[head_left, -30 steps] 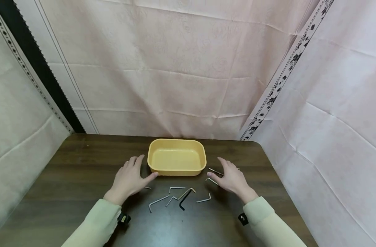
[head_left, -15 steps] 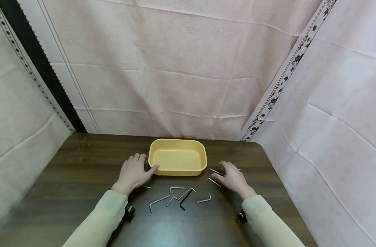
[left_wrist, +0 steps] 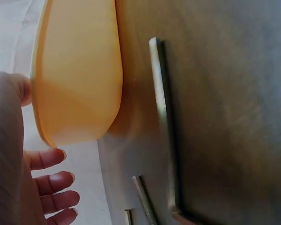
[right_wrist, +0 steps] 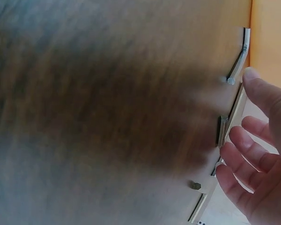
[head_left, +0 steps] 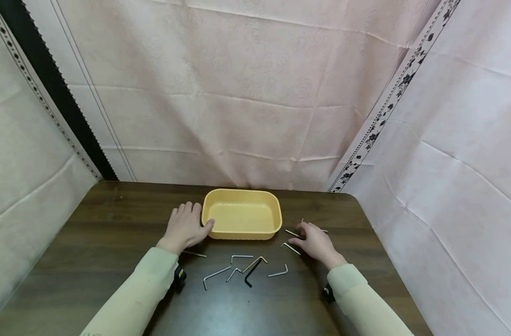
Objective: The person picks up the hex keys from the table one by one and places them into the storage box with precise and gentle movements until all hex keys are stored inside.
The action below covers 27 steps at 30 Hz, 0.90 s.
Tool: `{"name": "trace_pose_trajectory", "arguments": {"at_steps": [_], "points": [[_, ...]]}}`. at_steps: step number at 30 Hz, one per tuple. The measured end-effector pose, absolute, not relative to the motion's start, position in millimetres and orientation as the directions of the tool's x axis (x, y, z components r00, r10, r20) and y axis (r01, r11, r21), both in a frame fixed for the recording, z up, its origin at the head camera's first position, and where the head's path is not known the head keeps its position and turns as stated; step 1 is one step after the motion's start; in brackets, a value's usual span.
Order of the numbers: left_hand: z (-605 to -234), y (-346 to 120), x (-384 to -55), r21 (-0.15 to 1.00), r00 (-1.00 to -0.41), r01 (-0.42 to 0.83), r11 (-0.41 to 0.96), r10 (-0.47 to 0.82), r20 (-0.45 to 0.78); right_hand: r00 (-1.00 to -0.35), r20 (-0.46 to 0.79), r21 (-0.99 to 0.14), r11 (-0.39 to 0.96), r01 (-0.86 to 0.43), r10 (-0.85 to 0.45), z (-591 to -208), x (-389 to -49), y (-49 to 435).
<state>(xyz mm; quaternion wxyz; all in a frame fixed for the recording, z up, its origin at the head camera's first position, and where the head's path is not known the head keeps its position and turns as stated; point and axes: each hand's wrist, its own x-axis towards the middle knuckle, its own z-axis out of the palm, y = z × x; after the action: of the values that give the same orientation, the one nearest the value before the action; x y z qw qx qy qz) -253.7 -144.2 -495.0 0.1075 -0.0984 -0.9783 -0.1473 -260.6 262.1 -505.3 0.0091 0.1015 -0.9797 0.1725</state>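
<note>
While right hand [head_left: 316,242] near hex keys [head_left: 291,248], left hand [head_left: 185,227] at yellow tray [head_left: 240,235].

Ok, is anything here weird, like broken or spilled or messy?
Nothing looks broken or spilled. The odd one out is the black bent rod in front of the yellow tray: the other bent rods look silvery or gold-toned. They're all a bit messy too, scattered at mixed angles outside the tray.

A dark brown, wood-grained table [head_left: 104,247] has 2 rounded far corners. Behind it hangs a creased, pale pink cloth [head_left: 255,107]. On the left, a black strip with a jagged edge [head_left: 59,88] slants beside a white, black-dotted border [head_left: 27,76]; on the right slants a white, black-flowered border [head_left: 383,114].
</note>
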Motion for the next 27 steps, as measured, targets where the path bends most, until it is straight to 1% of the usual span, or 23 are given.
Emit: {"name": "trace_pose_trajectory", "arguments": {"at_steps": [3, 6, 11, 18, 23, 27], "points": [[-493.8, -144.1, -258.6, 0.255, -0.959, 0.231, 0.939, 0.175, 0.225, -0.977, 0.055, -0.326, 0.922, -0.212, -0.205, -505.4, -260.4, 261.7], [-493.8, -143.5, -262.1, 0.267, -0.962, 0.23, 0.936, 0.176, 0.211, -0.974, 0.066, -0.319, 0.92, -0.227, -0.217, -505.8, -260.6, 261.7], [-493.8, -139.4, -264.6, 0.309, -0.97, 0.204, 0.929, 0.148, 0.195, -0.97, 0.085, -0.331, 0.912, -0.243, -0.228, -507.7, -262.3, 262.0], [-495.5, -133.4, -264.6, 0.353, -0.982, 0.164, 0.921, 0.117, 0.151, -0.974, 0.094, -0.358, 0.906, -0.224, -0.204, -512.5, -262.9, 264.8], [-498.5, -130.3, -263.4, 0.378, -0.986, 0.143, 0.915, 0.099, 0.133, -0.971, 0.125, -0.356, 0.905, -0.234, -0.202, -515.6, -262.2, 266.2], [-501.5, -129.0, -265.2, 0.374, -0.986, 0.137, 0.917, 0.091, 0.138, -0.967, 0.152, -0.34, 0.908, -0.243, -0.202, -515.2, -263.6, 265.3]]}}
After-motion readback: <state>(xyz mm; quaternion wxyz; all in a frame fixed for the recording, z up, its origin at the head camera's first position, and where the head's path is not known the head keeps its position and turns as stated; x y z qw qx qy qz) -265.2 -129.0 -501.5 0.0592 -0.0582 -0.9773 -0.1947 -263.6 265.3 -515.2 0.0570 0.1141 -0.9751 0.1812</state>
